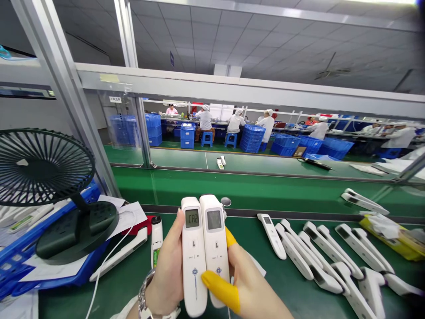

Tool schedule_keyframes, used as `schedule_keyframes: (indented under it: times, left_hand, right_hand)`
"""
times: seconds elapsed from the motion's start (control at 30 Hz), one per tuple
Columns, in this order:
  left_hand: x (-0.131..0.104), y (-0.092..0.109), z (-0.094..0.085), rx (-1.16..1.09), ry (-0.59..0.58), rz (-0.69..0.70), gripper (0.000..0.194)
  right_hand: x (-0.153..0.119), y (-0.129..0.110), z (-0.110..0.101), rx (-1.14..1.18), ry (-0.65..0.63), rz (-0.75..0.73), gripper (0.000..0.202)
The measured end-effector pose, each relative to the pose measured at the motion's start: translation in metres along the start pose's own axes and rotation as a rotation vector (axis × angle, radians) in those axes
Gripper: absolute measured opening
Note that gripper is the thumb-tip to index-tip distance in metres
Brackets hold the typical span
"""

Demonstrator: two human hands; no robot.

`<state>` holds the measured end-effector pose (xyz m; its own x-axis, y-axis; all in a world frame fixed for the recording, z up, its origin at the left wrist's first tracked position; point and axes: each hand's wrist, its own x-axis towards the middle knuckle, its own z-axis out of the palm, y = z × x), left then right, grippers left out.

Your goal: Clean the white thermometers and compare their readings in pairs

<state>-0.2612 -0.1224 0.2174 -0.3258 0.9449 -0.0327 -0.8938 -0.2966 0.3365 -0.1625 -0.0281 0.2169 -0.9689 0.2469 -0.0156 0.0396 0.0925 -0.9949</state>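
Two white handheld thermometers are held upright side by side in front of me, touching along their edges. The left thermometer (193,274) has "CA2" on its grey display, and my left hand (166,270) is closed round its left side. Around the right thermometer (214,239), whose screen shows no readable figures, my right hand (244,274) is closed. Yellow covers sit on its thumb and a finger, and the thumb tip lies on the front near the seam between the two devices. A watch circles my left wrist.
Several more white thermometers (318,257) lie in rows on the green bench at right, by a yellow bag (393,237). At left, a dark fan (76,230) stands over a blue basket (76,279). Beyond the green conveyor (172,188), co-workers sit among blue crates (252,138).
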Motion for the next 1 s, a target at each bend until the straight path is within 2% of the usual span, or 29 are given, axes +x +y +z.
schedule_keyframes:
  times: [0.1,0.2,0.27,0.37,0.47,0.53,0.67,0.8,1.0]
  left_hand:
    - [0.000,0.000,0.001,-0.012,0.004,-0.005,0.061]
    - [0.000,-0.002,0.001,0.009,0.018,0.035,0.061]
    - [0.000,-0.005,0.002,0.048,0.068,0.099,0.058]
    - [0.001,-0.007,0.002,0.164,0.190,0.273,0.043]
    - [0.003,-0.007,0.000,0.295,0.289,0.405,0.042]
    - [0.003,-0.006,-0.001,0.336,0.315,0.402,0.044]
    - [0.002,-0.004,-0.002,0.305,0.325,0.365,0.043]
    - [0.003,-0.003,-0.001,0.233,0.324,0.327,0.044]
    - [0.003,-0.006,0.000,0.295,0.341,0.486,0.050]
  right_hand:
    - [-0.003,0.001,-0.001,-0.093,0.036,0.074,0.047]
    - [-0.004,0.007,-0.001,-0.132,0.125,0.006,0.039]
    - [-0.004,0.013,-0.001,-0.199,0.204,-0.033,0.031]
    - [-0.004,0.017,-0.002,-0.318,0.262,-0.015,0.024]
    - [-0.006,0.011,0.000,-0.359,0.256,0.051,0.025]
    - [-0.008,0.005,0.003,-0.320,0.247,0.068,0.026]
    - [-0.011,0.004,0.007,-0.207,0.293,0.022,0.022]
    - [-0.010,0.011,0.003,-0.154,0.263,0.008,0.022]
    - [-0.002,0.006,0.002,-0.203,0.208,0.014,0.027]
